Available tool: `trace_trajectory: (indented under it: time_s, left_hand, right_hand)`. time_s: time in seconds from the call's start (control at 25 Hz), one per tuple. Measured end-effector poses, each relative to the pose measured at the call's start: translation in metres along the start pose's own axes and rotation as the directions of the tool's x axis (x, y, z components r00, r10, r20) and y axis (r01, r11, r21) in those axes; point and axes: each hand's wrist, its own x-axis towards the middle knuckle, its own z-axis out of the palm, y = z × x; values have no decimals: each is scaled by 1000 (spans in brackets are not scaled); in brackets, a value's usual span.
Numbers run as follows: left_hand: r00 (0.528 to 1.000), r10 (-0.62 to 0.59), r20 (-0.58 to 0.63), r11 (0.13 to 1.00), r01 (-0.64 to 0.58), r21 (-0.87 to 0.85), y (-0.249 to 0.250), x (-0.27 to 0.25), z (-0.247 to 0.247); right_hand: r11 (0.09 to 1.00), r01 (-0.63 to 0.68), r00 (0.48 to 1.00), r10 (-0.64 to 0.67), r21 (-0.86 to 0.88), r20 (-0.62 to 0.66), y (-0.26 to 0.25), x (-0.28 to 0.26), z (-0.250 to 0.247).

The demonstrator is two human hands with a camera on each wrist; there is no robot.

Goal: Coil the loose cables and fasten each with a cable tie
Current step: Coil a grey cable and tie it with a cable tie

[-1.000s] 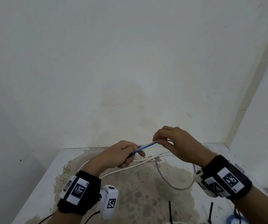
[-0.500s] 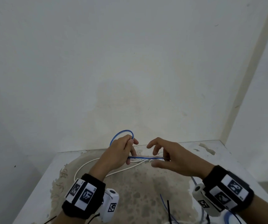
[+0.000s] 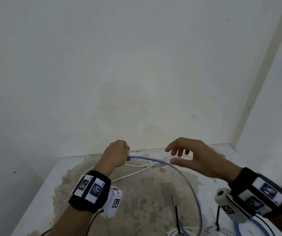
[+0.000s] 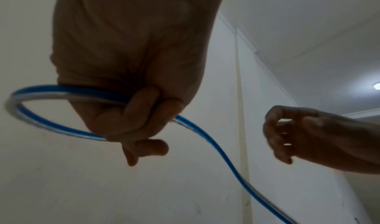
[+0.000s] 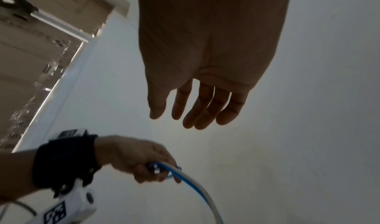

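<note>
The blue cable (image 3: 184, 174) forms one small loop at the left hand (image 3: 115, 156), then arcs rightward and down to the desk (image 3: 39, 193). Under the arc a thin white cable (image 3: 133, 173) lies loose; two black cable ties (image 3: 177, 220) stand near the desk's front edge.

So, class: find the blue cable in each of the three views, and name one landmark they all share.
Head: blue cable arcs from the left hand at centre toward the bottom edge.
Left wrist: loop at left, tail running lower right.
Right wrist: lower centre, leaving the fist.
Shared landmark: the left hand gripping it.
</note>
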Motion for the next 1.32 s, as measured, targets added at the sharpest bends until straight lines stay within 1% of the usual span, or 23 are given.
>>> trace_trajectory:
  time_s: [0.08, 0.12, 0.16, 0.2, 0.24, 0.28, 0.32, 0.36, 0.4, 0.48, 0.56, 0.64, 0.68, 0.76, 0.92, 1.0, 1.08, 1.12, 1.16, 1.2, 1.24, 1.28, 1.32]
  left_hand:
    - [996, -80, -33, 996, 79, -48, -2, 4, -1]
    - [993, -113, -32, 992, 111, -68, -2, 6, -3]
    - [990, -140, -10, 986, 138, -93, 0, 6, -4]
    - [988, -149, 35, 979, 153, -134, 5, 6, -5]
    - [984, -142, 107, 968, 161, -195, 10, 4, -5]
    - [974, -122, 189, 947, 171, -272, 15, 1, -6]
    - [959, -92, 269, 923, 184, -338, 20, -3, -6]
    - [939, -59, 339, 900, 197, -390, 25, -7, -7]
    - [919, -28, 393, 879, 209, -428, 28, -11, -6]
    - [893, 24, 450, 824, 237, -514, 32, -15, -6]
    - [894, 51, 446, 742, 265, -616, 34, -16, -5]
    - [904, 48, 425, 645, 296, -704, 33, -17, -5]
    - [907, 45, 418, 599, 311, -738, 33, -17, -7]
    - [906, 62, 420, 526, 328, -785, 29, -17, -13]
    - [894, 137, 426, 435, 332, -837, 17, -19, -27]
    - [893, 164, 420, 400, 329, -856, 12, -20, -29]
    - [890, 182, 418, 411, 317, -855, 8, -22, -28]
    - [898, 172, 405, 451, 294, -843, 7, -22, -26]
    - [918, 146, 370, 530, 243, -812, 5, -22, -25]
    - [942, 114, 315, 640, 173, -748, 2, -22, -24]
    - [961, 87, 262, 751, 109, -651, -1, -22, -22]
    - [971, 81, 223, 835, 56, -548, -4, -21, -19]
    - [974, 92, 205, 884, 15, -467, -7, -21, -14]
  right_hand:
    - [992, 2, 1000, -1, 123, -9, -12, -1, -7]
    - [984, -4, 999, -2, 179, 32, -18, 0, -7]
    - [983, -19, 996, 3, 180, 91, -22, -1, -3]
    - [995, -33, 990, 20, 91, 142, -23, 0, 6]
    - [996, -38, 986, 50, -76, 158, -19, 0, 20]
    - [967, -38, 989, 72, -251, 127, -14, 1, 36]
    - [927, -34, 997, 55, -373, 47, -8, 3, 52]
    - [904, -35, 999, 15, -425, -49, 0, 7, 69]
    - [908, -44, 991, -14, -417, -135, 7, 12, 82]
    - [963, -54, 959, -23, -265, -282, 15, 23, 100]
    - [994, -43, 920, -1, -103, -392, 17, 34, 110]
    - [999, -38, 886, 29, -11, -463, 18, 45, 114]
    - [999, -39, 884, 42, 16, -465, 19, 49, 114]
    - [996, -33, 904, 63, 78, -422, 22, 55, 112]
    - [974, -58, 965, 111, 220, -237, 29, 55, 107]
    - [969, -86, 962, 141, 231, -233, 29, 55, 108]
    - [965, -74, 947, 147, 251, -284, 29, 60, 109]
    - [965, -58, 940, 140, 258, -313, 31, 62, 106]
    - [968, -41, 934, 126, 248, -336, 34, 65, 99]
    - [973, -35, 936, 112, 228, -334, 37, 68, 89]
    - [979, -44, 949, 103, 199, -298, 40, 72, 77]
    - [986, -64, 968, 99, 154, -230, 42, 75, 62]
    - [992, -88, 985, 100, 90, -142, 43, 79, 50]
